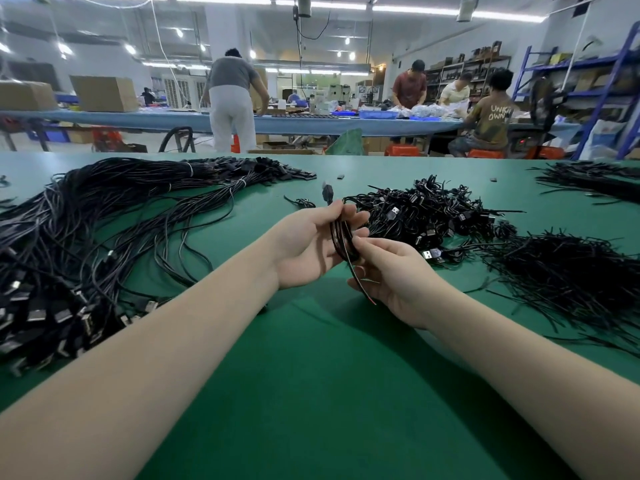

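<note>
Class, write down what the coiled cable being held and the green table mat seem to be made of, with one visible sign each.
The coiled cable likely has a flexible black plastic jacket: it is slightly glossy and bends into tight loops. The green table mat is probably rubber or vinyl: it looks matte, smooth and seamless.

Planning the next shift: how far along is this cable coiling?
Done: a heap of coiled cables lies behind the hands. In hand: the left hand holds one part-wound cable, the right hand pinching its tail. Left: a far larger spread of loose cables on the left, so most likely remains.
</note>
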A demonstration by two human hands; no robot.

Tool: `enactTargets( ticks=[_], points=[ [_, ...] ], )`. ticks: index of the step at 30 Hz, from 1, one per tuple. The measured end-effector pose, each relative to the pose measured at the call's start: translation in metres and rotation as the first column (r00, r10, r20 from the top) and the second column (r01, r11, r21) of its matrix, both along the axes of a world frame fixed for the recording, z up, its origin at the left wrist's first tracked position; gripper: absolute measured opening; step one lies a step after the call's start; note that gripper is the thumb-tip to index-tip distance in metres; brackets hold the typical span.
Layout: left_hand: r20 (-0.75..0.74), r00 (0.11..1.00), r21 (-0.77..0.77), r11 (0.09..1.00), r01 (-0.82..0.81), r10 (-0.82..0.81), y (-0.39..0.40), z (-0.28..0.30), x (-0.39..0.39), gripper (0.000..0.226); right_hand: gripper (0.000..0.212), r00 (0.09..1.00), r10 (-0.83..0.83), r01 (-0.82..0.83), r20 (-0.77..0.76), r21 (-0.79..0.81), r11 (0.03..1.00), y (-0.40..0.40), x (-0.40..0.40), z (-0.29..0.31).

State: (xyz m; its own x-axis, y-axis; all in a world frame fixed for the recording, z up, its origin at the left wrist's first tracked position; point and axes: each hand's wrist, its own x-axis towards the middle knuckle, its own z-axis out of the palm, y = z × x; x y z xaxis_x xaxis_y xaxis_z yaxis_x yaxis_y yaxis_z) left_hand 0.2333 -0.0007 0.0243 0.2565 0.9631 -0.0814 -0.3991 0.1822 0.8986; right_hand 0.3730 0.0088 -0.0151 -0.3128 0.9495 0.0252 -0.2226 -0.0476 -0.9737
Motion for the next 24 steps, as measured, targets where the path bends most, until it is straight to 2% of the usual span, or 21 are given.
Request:
enactTargets(
  ticks=[4,6,8,11,16,18,20,22,24],
  points=[
    [-0.117,0.988,0.107,0.990,-0.088,0.100,0.001,-0.005,0.007,0.030,0.029,0.992,0.097,-0.101,0.077,0.061,0.993,-0.003,0.002,0.006],
    [-0.207,0.965,0.167,0.978,-0.126,0.160,0.001,-0.007,0.010,0.030,0.036,0.960,0.062,-0.122,0.273,0.210,0.970,-0.005,0.003,0.008],
    [-0.276,0.941,0.217,0.967,-0.136,0.194,0.001,-0.010,0.013,0.029,0.042,0.881,-0.076,-0.131,0.467,0.395,0.909,-0.005,0.002,0.008],
    [-0.341,0.910,0.287,0.948,-0.139,0.237,-0.001,-0.015,0.017,0.029,0.037,0.748,-0.258,-0.157,0.612,0.540,0.827,-0.003,0.000,0.007],
    [-0.361,0.867,0.369,0.907,-0.204,0.342,-0.002,-0.021,0.025,0.030,0.030,0.525,-0.506,-0.212,0.685,0.681,0.701,-0.003,-0.002,0.002],
    [-0.361,0.856,0.382,0.896,-0.225,0.369,-0.002,-0.024,0.029,0.031,0.027,0.449,-0.569,-0.201,0.689,0.698,0.687,-0.005,-0.004,-0.002],
    [-0.366,0.865,0.369,0.907,-0.204,0.343,-0.002,-0.025,0.030,0.030,0.026,0.434,-0.556,-0.166,0.709,0.670,0.724,-0.005,-0.003,-0.005],
    [-0.394,0.869,0.335,0.927,-0.168,0.300,-0.003,-0.024,0.027,0.027,0.023,0.473,-0.515,-0.103,0.715,0.626,0.773,-0.003,-0.002,-0.007],
    [-0.475,0.803,0.385,0.906,-0.177,0.359,-0.004,-0.024,0.024,0.028,0.024,0.505,-0.498,-0.053,0.705,0.601,0.797,0.001,0.001,-0.008]
  ],
)
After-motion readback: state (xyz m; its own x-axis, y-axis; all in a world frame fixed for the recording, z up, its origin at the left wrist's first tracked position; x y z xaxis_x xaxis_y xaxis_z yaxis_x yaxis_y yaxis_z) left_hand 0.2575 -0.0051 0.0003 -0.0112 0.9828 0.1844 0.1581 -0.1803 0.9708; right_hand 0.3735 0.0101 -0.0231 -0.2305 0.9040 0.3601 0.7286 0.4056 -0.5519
